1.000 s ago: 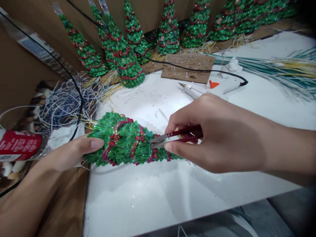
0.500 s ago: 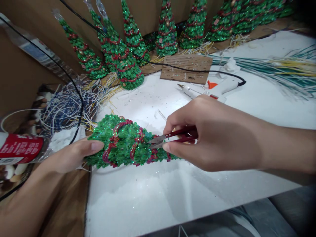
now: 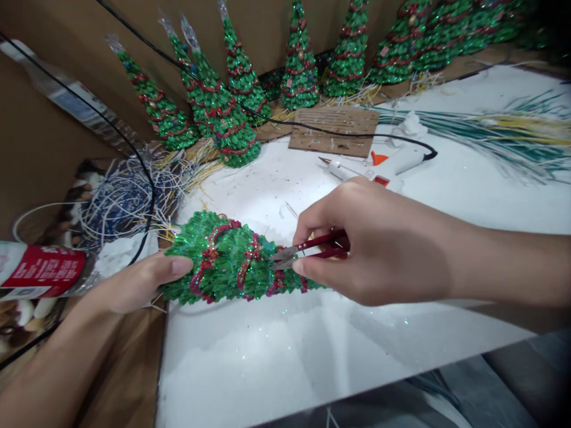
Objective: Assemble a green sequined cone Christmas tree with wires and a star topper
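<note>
A glittery green ornamental Christmas tree (image 3: 223, 261) with red garlands lies on its side above the white board (image 3: 232, 368). My left hand (image 3: 147, 276) grips its wide base, thumb on top, the other fingers hidden beneath. In my right hand (image 3: 370, 244) is a pair of small red-handled thread snips (image 3: 312, 246), closed in by thumb and fingers. Their two blade tips stand slightly apart and rest at the tree's garland near the middle. The tree's narrow end is hidden behind my right hand.
Several matching trees (image 3: 236, 134) stand along the back. A white glue gun (image 3: 370, 172) with a black cord lies behind my right hand, near a brown cardboard piece (image 3: 334, 128). Tangled wires (image 3: 120, 190) and a red-labelled bottle (image 3: 49, 270) are at left; green wires (image 3: 482, 137) lie at right.
The view has shifted slightly, so the background sits a little differently. Both hands keep their holds, and the snips stay at nearly the same spot on the tree.
</note>
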### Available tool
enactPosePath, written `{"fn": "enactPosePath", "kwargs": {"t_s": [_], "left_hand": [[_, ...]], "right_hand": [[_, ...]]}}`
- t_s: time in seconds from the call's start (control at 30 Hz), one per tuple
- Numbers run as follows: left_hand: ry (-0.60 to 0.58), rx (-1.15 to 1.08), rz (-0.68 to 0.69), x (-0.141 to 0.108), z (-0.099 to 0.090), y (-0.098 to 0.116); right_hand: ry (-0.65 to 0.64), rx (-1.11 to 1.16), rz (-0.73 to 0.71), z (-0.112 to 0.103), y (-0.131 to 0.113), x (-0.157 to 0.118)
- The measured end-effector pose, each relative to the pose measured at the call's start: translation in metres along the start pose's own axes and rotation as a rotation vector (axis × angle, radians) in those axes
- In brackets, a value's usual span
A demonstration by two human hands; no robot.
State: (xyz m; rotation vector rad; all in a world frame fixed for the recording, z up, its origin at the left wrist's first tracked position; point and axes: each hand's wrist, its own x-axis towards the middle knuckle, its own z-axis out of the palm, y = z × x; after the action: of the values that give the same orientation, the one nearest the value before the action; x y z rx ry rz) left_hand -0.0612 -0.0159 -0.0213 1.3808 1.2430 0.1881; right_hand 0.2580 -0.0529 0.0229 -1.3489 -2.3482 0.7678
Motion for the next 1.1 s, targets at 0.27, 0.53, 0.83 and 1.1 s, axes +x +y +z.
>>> {"fn": "enactPosePath", "kwargs": {"t_s": [0.27,0.53,0.83,1.1], "left_hand": [[-0.058,0.056,-0.007,0.0,0.013,0.019],[-0.048,0.064,0.034,0.0,0.015,0.021],[-0.016,0.089,0.136,-0.001,0.019,0.024],[-0.03,0.045,0.186,0.001,0.021,0.024]], "right_hand": [[-0.021,-0.008,0.028,-0.003,-0.005,-0.003],[-0.021,0.013,0.036,-0.002,-0.005,-0.004],[-0.053,0.005,0.01,-0.005,-0.009,-0.006],[-0.039,0.023,0.021,-0.005,-0.012,-0.008]]}}
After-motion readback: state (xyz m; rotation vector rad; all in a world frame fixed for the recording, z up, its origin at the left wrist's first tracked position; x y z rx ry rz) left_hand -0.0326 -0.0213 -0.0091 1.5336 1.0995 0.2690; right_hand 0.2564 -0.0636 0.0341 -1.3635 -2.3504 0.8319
